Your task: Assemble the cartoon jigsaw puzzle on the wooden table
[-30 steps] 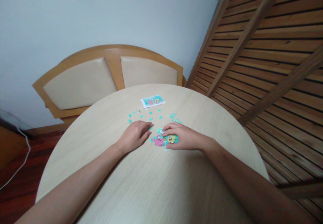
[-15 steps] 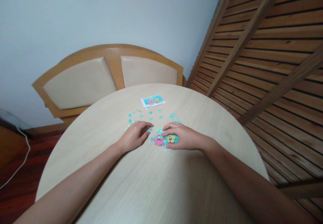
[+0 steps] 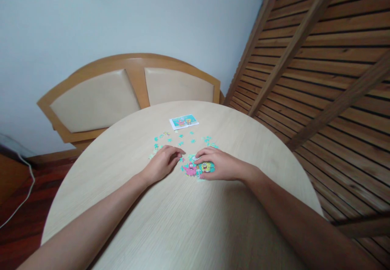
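A partly joined jigsaw puzzle (image 3: 191, 169) lies flat on the table, showing a pink starfish figure and a yellow square figure. My right hand (image 3: 224, 165) arches over its right side, thumb on the near edge and fingers on the far part, gripping it against the tabletop. Just left of the puzzle, my left hand (image 3: 163, 163) has thumb and forefinger drawn together at a small jigsaw piece (image 3: 182, 160) in teal and pink. The fingertips partly hide how that piece is held. Several loose teal pieces (image 3: 180, 136) are scattered beyond both hands.
A picture card (image 3: 184, 121) showing the same figures lies beyond the pieces. The round wooden table (image 3: 183, 229) has a padded chair back (image 3: 137, 83) behind it. Wooden slats (image 3: 329, 79) rise on the right. A white cable (image 3: 29, 189) hangs at the left.
My left thumb has drawn in toward the forefinger, and the small piece now shows more, slightly lower and closer to the puzzle. My right hand stays on the puzzle.
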`<control>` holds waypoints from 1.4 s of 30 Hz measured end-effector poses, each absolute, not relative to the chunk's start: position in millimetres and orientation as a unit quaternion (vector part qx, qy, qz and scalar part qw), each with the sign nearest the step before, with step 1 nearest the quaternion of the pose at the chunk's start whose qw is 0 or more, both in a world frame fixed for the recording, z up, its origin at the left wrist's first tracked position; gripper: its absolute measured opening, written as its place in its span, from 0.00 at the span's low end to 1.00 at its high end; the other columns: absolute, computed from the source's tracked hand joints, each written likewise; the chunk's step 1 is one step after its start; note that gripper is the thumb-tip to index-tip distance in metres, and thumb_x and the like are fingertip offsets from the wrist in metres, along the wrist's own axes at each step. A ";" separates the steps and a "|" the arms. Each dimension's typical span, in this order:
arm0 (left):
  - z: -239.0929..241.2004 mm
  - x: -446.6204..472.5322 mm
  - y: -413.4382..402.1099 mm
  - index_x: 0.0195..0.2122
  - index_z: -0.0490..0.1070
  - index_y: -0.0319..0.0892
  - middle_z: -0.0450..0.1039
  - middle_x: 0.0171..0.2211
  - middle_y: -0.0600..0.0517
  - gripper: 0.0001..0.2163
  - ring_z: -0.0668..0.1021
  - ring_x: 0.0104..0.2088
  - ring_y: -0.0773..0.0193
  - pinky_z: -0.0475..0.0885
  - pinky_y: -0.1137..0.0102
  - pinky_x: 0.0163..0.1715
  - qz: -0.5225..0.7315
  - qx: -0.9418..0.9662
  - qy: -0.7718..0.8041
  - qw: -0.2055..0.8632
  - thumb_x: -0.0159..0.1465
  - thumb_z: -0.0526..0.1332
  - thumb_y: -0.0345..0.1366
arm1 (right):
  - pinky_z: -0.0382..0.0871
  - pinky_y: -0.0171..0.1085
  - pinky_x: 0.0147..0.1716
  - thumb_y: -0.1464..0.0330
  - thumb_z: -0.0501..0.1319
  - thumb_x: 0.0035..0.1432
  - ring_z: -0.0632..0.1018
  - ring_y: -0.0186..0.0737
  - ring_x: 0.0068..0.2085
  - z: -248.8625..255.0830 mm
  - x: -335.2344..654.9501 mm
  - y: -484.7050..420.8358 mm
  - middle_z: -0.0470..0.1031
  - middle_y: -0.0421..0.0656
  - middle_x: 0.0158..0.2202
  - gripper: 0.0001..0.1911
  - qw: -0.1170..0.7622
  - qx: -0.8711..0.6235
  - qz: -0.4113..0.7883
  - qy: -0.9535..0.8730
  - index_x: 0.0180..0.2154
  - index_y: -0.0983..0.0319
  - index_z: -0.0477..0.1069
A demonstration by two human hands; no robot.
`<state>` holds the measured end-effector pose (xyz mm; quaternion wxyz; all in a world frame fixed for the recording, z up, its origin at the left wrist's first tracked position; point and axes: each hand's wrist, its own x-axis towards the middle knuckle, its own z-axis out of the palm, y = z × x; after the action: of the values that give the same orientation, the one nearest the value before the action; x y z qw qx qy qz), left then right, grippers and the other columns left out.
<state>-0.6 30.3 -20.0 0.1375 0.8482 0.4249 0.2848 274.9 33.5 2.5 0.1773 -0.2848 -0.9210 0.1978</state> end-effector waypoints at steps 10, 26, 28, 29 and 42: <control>-15.1 -2.5 27.4 0.42 0.73 0.44 0.75 0.44 0.46 0.05 0.76 0.48 0.53 0.70 0.56 0.52 0.256 0.869 0.411 0.101 0.68 0.58 0.34 | 0.65 0.47 0.60 0.59 0.70 0.55 0.75 0.49 0.55 2.9 274.1 33.8 0.76 0.48 0.54 0.21 0.177 -0.284 0.197 -0.922 0.50 0.57 0.79; -15.5 -1.3 27.7 0.43 0.71 0.44 0.76 0.44 0.47 0.04 0.75 0.49 0.54 0.68 0.55 0.54 0.273 0.869 0.392 0.126 0.69 0.59 0.35 | 0.66 0.47 0.59 0.60 0.71 0.54 0.75 0.49 0.54 1.7 273.8 34.2 0.76 0.48 0.53 0.21 0.185 -0.279 0.196 -0.922 0.50 0.56 0.79; -14.5 0.4 26.5 0.42 0.72 0.45 0.77 0.42 0.48 0.04 0.75 0.48 0.54 0.69 0.56 0.52 0.275 0.863 0.403 0.133 0.69 0.60 0.36 | 0.66 0.47 0.59 0.60 0.71 0.54 0.75 0.49 0.54 1.8 273.6 34.0 0.76 0.47 0.53 0.21 0.183 -0.280 0.193 -0.922 0.50 0.57 0.79; -14.2 1.5 25.9 0.41 0.72 0.45 0.77 0.40 0.48 0.04 0.76 0.47 0.54 0.70 0.57 0.51 0.276 0.859 0.409 0.138 0.69 0.60 0.36 | 0.66 0.47 0.59 0.60 0.71 0.54 0.75 0.49 0.54 1.8 273.4 33.8 0.76 0.48 0.53 0.21 0.183 -0.280 0.192 -0.923 0.50 0.57 0.79; -12.3 9.6 18.7 0.38 0.76 0.45 0.79 0.37 0.50 0.05 0.77 0.42 0.56 0.71 0.61 0.46 0.300 0.841 0.414 0.178 0.68 0.61 0.37 | 0.65 0.47 0.59 0.59 0.70 0.55 0.75 0.49 0.54 1.1 269.4 33.2 0.76 0.48 0.52 0.21 0.183 -0.266 0.180 -0.929 0.50 0.59 0.79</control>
<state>9.6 18.7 -12.3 0.1784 0.8407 0.4140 0.3000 269.4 33.2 1.1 0.1829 -0.2659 -0.9292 0.1799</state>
